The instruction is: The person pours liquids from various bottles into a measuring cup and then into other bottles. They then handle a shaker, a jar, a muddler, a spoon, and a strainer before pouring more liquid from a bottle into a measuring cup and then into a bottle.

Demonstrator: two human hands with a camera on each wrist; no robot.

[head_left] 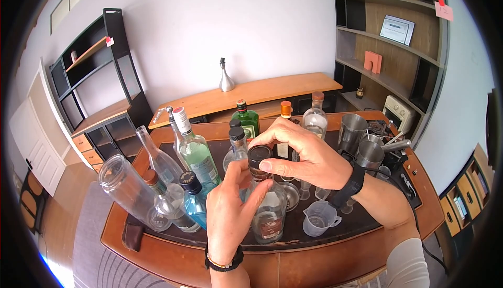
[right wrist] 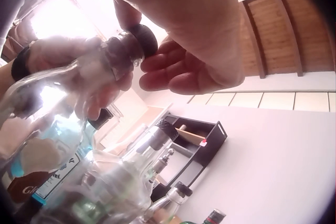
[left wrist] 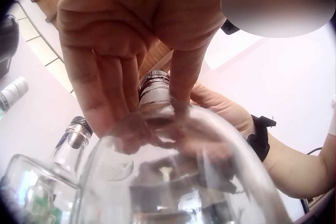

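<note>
In the head view a clear glass bottle (head_left: 269, 217) with a dark cap (head_left: 260, 155) stands upright near the table's front edge, a brown label low on its body. My left hand (head_left: 230, 217) holds its neck, fingers on the far side and thumb on the near side. From the right, my right hand (head_left: 314, 154) pinches the cap between thumb and fingers. The left wrist view looks up past the bottle's rounded shoulder (left wrist: 173, 182), with the neck between fingers and thumb. In the right wrist view the black cap (right wrist: 144, 40) shows its ridged edge at the right fingers.
Left of my hands stand a blue bottle (head_left: 195, 201), a pale green bottle (head_left: 196, 151) and a tall glass jar (head_left: 123, 188). To the right are a plastic measuring jug (head_left: 320, 219) and metal shaker cups (head_left: 352, 131). Behind, a green bottle (head_left: 246, 120) stands among others.
</note>
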